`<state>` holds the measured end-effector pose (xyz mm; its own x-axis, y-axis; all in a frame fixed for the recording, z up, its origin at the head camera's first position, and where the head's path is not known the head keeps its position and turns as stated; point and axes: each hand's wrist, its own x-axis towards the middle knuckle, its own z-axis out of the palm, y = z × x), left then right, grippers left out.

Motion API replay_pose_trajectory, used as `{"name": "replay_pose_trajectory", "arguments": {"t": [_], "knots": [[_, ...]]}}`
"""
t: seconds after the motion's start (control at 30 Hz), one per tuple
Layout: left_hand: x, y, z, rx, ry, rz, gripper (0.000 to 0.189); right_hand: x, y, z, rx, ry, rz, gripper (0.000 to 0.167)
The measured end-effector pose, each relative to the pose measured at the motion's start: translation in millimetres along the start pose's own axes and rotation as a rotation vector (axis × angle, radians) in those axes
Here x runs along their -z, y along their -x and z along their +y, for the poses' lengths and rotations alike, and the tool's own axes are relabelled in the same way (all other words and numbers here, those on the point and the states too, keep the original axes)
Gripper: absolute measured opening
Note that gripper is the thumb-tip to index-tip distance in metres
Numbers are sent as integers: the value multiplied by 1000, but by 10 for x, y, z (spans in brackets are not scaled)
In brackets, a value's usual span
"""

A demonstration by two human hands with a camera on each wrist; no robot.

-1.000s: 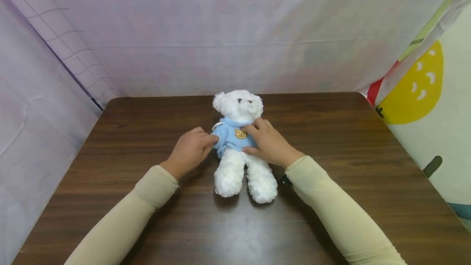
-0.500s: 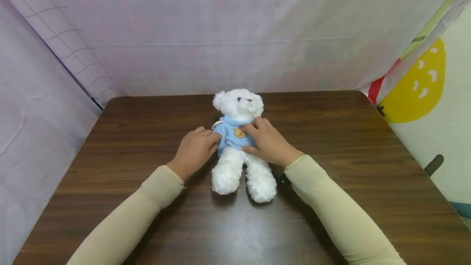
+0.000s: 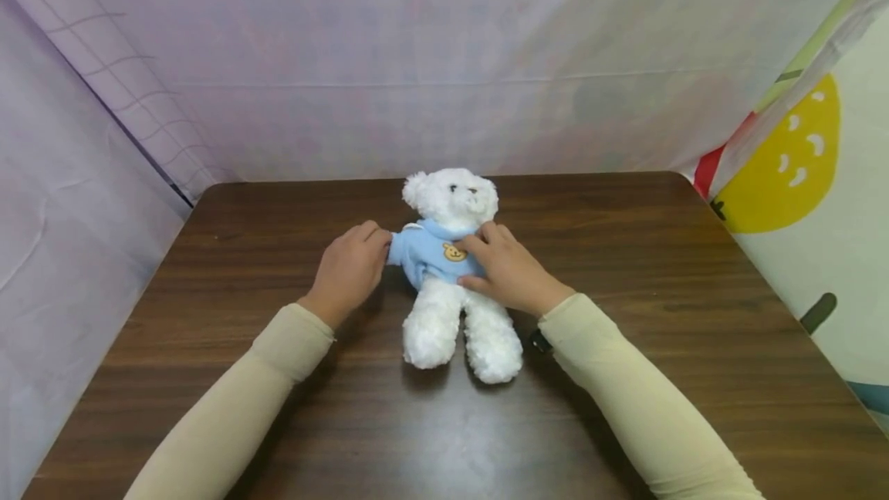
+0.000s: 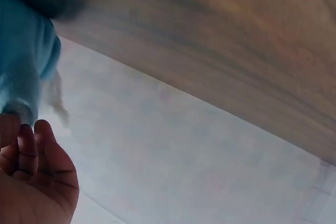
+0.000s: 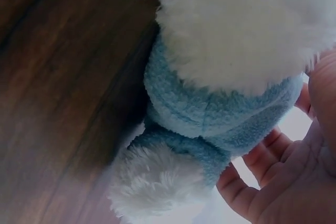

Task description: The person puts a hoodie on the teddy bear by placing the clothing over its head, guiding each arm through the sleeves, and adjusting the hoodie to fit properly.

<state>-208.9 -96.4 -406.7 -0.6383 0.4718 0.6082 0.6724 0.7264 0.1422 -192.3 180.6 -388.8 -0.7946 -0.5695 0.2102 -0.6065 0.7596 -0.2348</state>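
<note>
A white plush teddy bear [image 3: 434, 326] in a light blue sweater [image 3: 427, 257] lies face up, its head toward the far edge. On the sweater's chest is a small yellow bear patch [image 3: 454, 252]. My left hand [image 3: 349, 268] pinches the end of the sleeve on the left, pulled out sideways; the left wrist view shows the thumb and fingertips at the blue cuff [image 4: 21, 109]. My right hand [image 3: 510, 268] grips the bear's torso from the right, thumb low on the belly. In the right wrist view a white paw [image 5: 160, 179] sticks out of the other sleeve.
The bear lies on a dark brown wooden table [image 3: 264, 230] with rounded far corners. Pale fabric curtains [image 3: 417, 60] hang behind it and to the left. A white cloth with a yellow fruit print [image 3: 785, 164] hangs at the right.
My left hand first moved in against the bear's side, then outward to the left and slightly away, drawing the sleeve straight out. My right hand stays in place on the torso.
</note>
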Motion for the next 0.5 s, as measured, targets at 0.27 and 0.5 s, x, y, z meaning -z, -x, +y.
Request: {"name": "replay_pose_trajectory", "arguments": {"t": [0.27, 0.5], "knots": [[0, -87, -98, 293, 110, -123, 8, -16, -16, 21, 4, -21, -10, 51], [49, -7, -42, 119, 247, -134, 10, -6, 1, 45, -33, -38, -13, 50]]}}
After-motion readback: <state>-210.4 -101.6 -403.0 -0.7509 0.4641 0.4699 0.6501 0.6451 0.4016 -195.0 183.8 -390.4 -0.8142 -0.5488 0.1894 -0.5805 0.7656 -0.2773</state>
